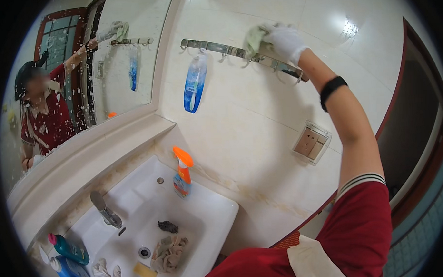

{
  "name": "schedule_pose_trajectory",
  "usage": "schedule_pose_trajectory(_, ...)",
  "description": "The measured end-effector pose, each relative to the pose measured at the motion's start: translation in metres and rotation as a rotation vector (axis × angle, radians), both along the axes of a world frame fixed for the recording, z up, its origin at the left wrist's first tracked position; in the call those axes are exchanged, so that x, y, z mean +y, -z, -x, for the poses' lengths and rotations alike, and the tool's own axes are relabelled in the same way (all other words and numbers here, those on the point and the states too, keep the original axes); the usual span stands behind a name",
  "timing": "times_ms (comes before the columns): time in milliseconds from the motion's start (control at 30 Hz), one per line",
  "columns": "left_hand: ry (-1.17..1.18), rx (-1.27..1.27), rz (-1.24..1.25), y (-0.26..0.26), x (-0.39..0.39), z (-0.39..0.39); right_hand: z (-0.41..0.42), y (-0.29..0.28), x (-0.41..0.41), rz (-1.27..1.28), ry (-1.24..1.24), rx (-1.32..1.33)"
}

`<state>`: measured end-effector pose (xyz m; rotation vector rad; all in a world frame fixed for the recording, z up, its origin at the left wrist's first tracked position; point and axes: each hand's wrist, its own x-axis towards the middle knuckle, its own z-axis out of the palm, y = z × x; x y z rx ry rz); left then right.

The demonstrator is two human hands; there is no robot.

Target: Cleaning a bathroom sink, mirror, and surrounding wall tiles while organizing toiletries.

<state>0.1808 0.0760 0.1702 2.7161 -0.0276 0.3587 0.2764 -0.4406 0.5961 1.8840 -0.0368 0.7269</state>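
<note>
My right hand [284, 43], in a white glove, holds a pale green cloth [254, 40] against the tiled wall at the right half of a metal hook rail [213, 47]. From the rail's left part hangs a blue toothbrush pack [194, 84]. My left hand [107, 276], also gloved, is low at the near left of the white washbasin [224, 208], fingers apart. Beside it in the basin lie a yellow sponge [145, 272], a crumpled wet cloth [170, 254] and a dark scouring pad [168, 226]. An orange-headed spray bottle [182, 173] stands on the basin's back right corner.
A metal faucet [106, 210] rises from the basin's rim. Green [68, 249] and blue [70, 273] plastic bottles stand at lower left. A spotted wall mirror [131, 79] is above a ledge [133, 138]. A covered wall socket [311, 142] is below my right arm; a doorway lies at far right.
</note>
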Motion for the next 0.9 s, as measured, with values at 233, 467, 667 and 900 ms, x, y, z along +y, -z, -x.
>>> schedule_pose_trajectory(233,0.075,0.032,0.071,0.001,-0.022,-0.007,-0.099,0.011,0.029,-0.083,-0.146,-0.097)
schedule_pose_trajectory(467,0.031,0.041,0.010,-0.001,-0.006,-0.005,-0.024,0.027,0.010,-0.073,-0.042,-0.017)
schedule_pose_trajectory(667,0.095,-0.039,0.028,0.008,-0.005,-0.009,-0.080,-0.034,0.022,-0.233,0.074,-0.204)
schedule_pose_trajectory(900,0.041,-0.045,-0.015,0.027,0.026,-0.001,0.001,0.024,-0.005,-0.077,-0.011,-0.155)
